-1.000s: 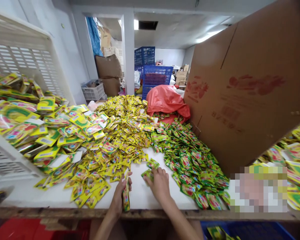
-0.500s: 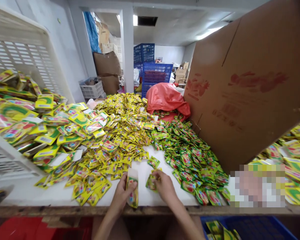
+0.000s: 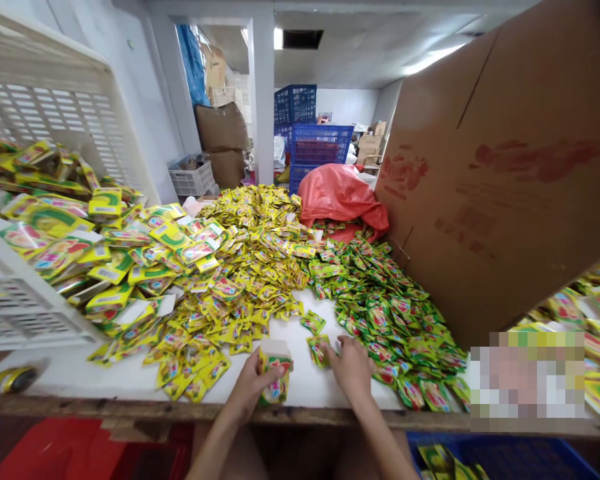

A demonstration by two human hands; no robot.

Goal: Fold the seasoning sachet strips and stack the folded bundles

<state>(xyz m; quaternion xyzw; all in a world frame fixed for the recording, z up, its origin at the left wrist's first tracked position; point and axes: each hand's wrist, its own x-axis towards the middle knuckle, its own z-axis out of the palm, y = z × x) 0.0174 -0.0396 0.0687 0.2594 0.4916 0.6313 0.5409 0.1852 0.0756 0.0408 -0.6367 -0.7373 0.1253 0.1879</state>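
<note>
My left hand (image 3: 253, 385) is wrapped around a small yellow and green box (image 3: 277, 380), held near the table's front edge. Its white top flap stands up. My right hand (image 3: 351, 368) has its fingers apart over the white table top, beside the heap of green sachets (image 3: 380, 310). A single green and yellow sachet (image 3: 317, 350) lies by its fingertips; whether they touch it I cannot tell. Just beyond lies another green sachet (image 3: 313, 322). Yellow sachets (image 3: 195, 370) are spread to the left of my left hand.
At the left, a tipped white crate (image 3: 35, 293) spills yellow boxes (image 3: 110, 267). A large cardboard carton (image 3: 480, 173) leans at the right. Behind the sachets lies a red plastic bag (image 3: 337, 197). Below the table edge is a blue crate (image 3: 520, 457); a can (image 3: 17, 380) lies at left.
The box in my left hand has turned, showing its broad face. My right hand has moved right and its fingers have parted from the sachet they held, which now lies on the table.
</note>
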